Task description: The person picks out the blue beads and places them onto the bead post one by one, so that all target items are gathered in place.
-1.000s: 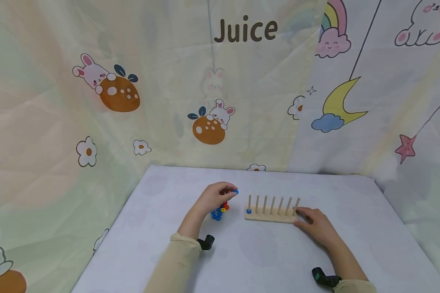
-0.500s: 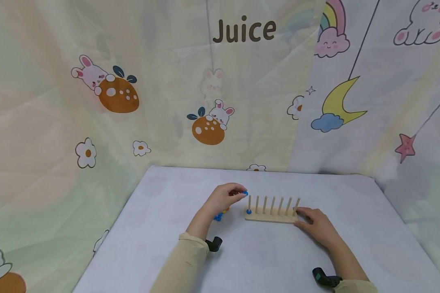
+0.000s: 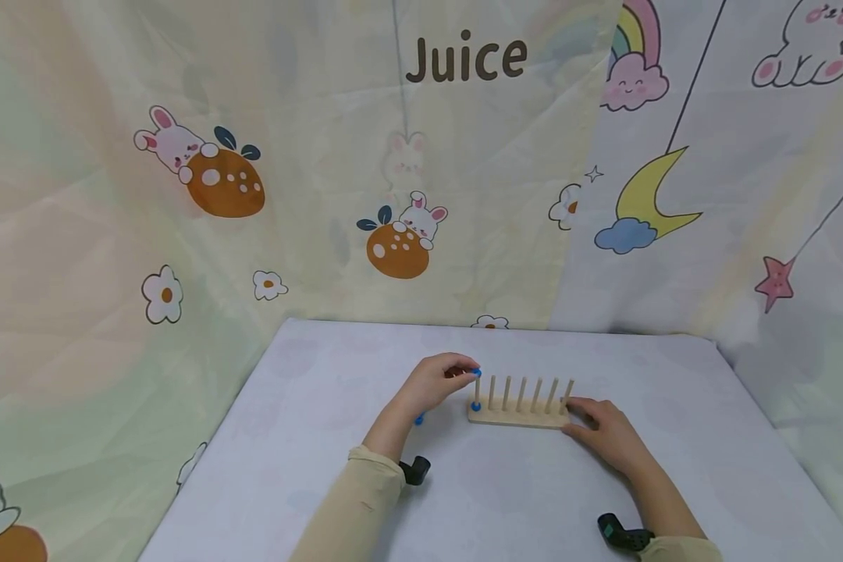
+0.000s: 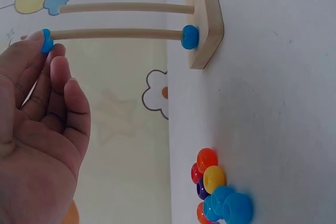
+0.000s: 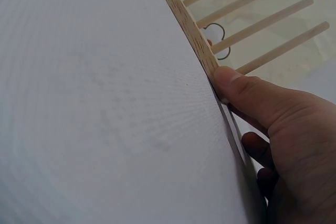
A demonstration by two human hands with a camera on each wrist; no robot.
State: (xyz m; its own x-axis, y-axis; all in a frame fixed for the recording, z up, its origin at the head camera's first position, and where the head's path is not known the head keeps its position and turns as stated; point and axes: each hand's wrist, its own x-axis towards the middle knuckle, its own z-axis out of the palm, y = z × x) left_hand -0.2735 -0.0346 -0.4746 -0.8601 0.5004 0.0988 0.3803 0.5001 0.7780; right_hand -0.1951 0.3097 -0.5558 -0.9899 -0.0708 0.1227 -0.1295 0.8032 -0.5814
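Note:
A wooden peg board (image 3: pixel 516 419) with a row of upright pegs stands on the table. At the tip of its leftmost peg, my left hand (image 3: pixel 432 384) pinches a blue bead (image 4: pixel 47 41) between thumb and forefinger. Another blue bead (image 4: pixel 190 37) sits at the foot of that same peg. My right hand (image 3: pixel 604 431) grips the board's right end, thumb on the front edge in the right wrist view; the fingers behind it are partly hidden. The other pegs carry no beads.
Loose beads lie in a small cluster left of the board: blue beads (image 4: pixel 238 208), a yellow bead (image 4: pixel 214 179), an orange bead (image 4: pixel 207 159) and others. My left hand mostly hides them in the head view. A printed cloth hangs behind the white table (image 3: pixel 520 499).
My left hand has moved right with the blue bead, from above the loose beads to the leftmost peg's tip. My right hand has stayed at the board's end.

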